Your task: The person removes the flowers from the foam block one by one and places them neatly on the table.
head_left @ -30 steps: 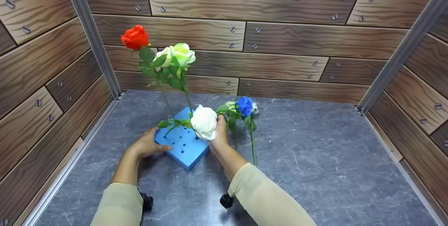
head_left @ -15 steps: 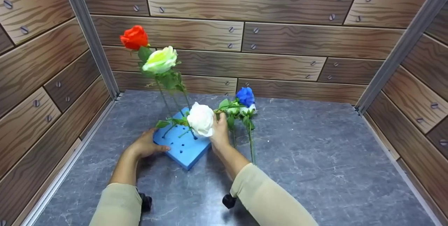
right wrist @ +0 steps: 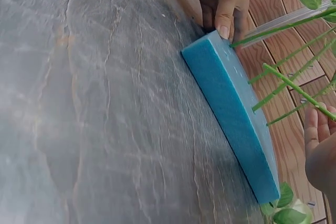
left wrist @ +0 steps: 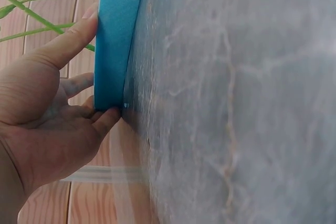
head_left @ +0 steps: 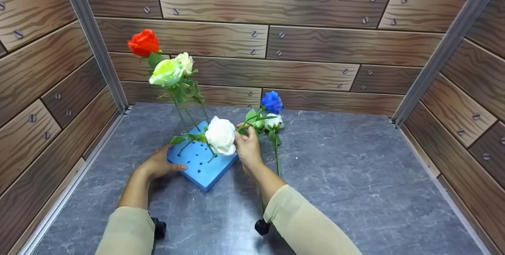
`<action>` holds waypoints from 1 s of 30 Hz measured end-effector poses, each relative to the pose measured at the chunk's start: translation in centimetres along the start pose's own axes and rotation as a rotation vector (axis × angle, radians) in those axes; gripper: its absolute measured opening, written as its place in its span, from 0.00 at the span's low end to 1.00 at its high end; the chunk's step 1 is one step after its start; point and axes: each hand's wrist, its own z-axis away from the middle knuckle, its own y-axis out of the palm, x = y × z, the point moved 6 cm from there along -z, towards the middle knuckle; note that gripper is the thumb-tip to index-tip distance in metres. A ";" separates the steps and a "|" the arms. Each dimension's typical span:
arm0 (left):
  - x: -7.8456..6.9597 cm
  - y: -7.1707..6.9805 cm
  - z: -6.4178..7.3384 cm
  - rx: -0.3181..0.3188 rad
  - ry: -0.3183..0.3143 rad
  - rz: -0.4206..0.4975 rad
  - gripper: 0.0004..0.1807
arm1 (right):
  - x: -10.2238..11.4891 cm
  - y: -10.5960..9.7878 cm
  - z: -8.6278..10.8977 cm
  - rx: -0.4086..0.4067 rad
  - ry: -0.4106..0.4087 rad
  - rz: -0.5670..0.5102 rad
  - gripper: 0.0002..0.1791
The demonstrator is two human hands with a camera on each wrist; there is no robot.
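Observation:
A blue foam block (head_left: 205, 172) with holes lies on the table. My left hand (head_left: 158, 163) grips its left corner, thumb on top and fingers at the side in the left wrist view. Standing in the block are a red rose (head_left: 144, 43), a yellow-green rose (head_left: 165, 72), a cream rose (head_left: 184, 63) and a leaning white rose (head_left: 221, 135). My right hand (head_left: 248, 148) pinches the stem of a tilted blue rose (head_left: 272, 102). In the right wrist view that stem's bare end (right wrist: 269, 68) points free above the block, apart from it. The white rose hides part of this stem in the head view.
Right of the block lie more roses on the grey marbled table (head_left: 347, 176), a white rose (head_left: 273, 120) and a pale greenish one (head_left: 258, 122). Wood-patterned walls (head_left: 315, 42) stand behind and at both sides, with metal corner posts.
The blue rose has risen and tilted, its stem end coming lower over the block. The yellow-green rose has swung left. My left hand keeps its grip on the block.

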 end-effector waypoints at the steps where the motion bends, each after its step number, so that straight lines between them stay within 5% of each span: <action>1: 0.0 0.0 0.0 0.000 0.003 -0.002 0.65 | 0.0 -0.1 0.1 0.016 0.012 -0.012 0.17; 17: 0.0 0.0 0.0 0.022 -0.014 0.008 0.67 | 0.8 -2.0 0.8 0.116 0.079 0.062 0.18; 30: -0.1 0.1 0.0 0.026 0.008 0.003 0.67 | 1.5 -4.0 1.4 0.103 0.015 0.153 0.21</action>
